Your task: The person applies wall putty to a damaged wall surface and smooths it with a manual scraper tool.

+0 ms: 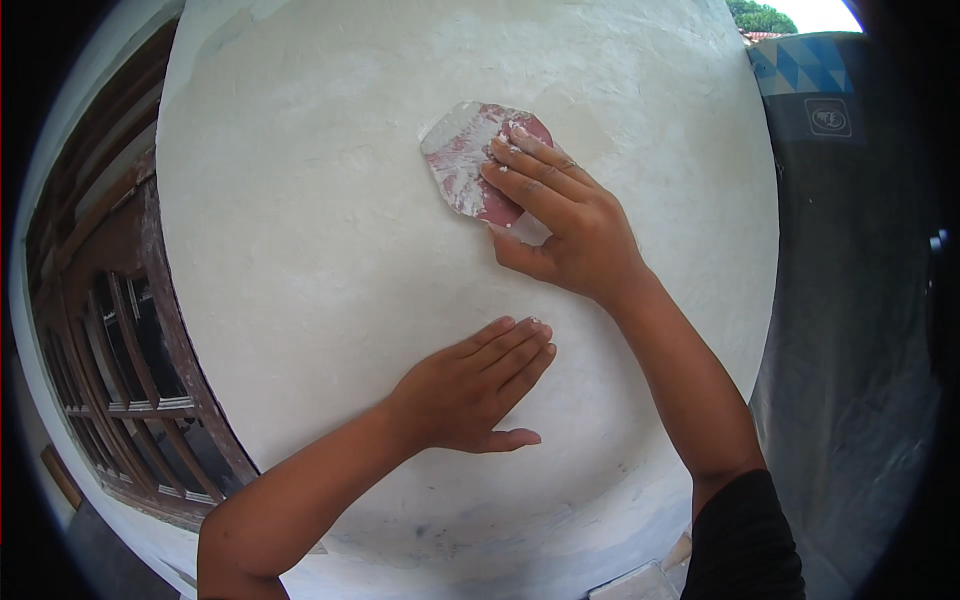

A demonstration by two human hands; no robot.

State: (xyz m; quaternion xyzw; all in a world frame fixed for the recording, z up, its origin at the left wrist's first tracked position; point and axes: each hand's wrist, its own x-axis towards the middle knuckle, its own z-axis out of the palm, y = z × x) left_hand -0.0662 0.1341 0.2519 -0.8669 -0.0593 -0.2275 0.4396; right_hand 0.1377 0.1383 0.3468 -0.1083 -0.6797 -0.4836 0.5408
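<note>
My right hand (575,225) grips a flat red putty spreader (465,165) against the whitish wall (320,200). White paste covers much of the spreader's face, and some clings to my fingertips. Three or so fingers press over its right side, while the thumb sits at its lower edge, partly out of sight. Lower and to the left, my left hand (470,385) is held flat with fingers stretched out and thumb apart, holding nothing. It lies against or just in front of the wall; I cannot tell which. Faint smears and patches of paste mark the wall's surface.
A brown wooden window frame (140,350) with dark panes borders the wall at left. Down the right side hangs a dark sheet (850,330) with a blue patterned top. A pale flat object (640,582) lies at the bottom, by my right sleeve.
</note>
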